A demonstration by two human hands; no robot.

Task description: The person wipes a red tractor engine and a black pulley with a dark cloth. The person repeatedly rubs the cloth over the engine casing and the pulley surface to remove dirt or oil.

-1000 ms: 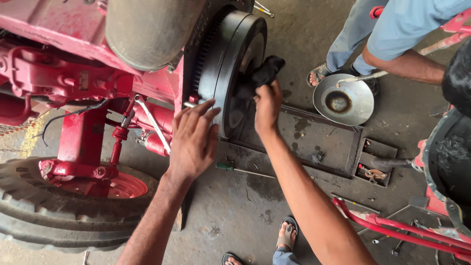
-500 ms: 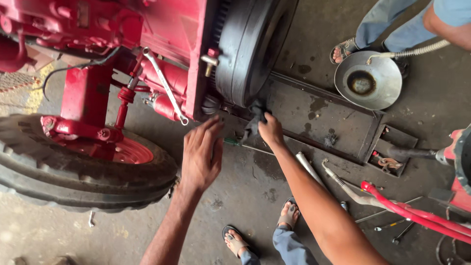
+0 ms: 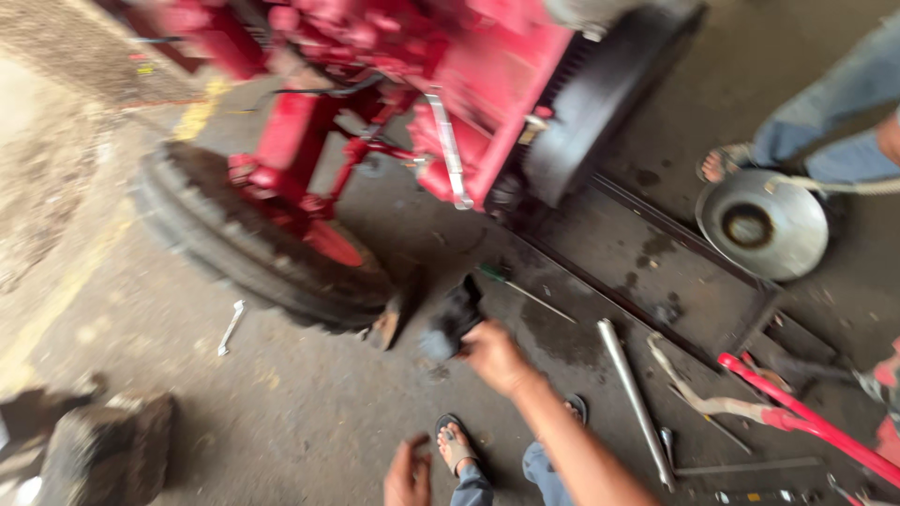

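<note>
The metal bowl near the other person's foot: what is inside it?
Inside the round metal bowl sits a dark ring-shaped part around its centre. The view is blurred, so whether liquid lies under it cannot be seen.

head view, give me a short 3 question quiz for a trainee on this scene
1. True or false: the right hand holds a dark part.
2. Which lies nearest the tyre? A) wrench B) pan C) steel bar
3. What colour is the tractor body?

Key
1. True
2. A
3. Red. The left hand is low in the frame, holding nothing.
</note>
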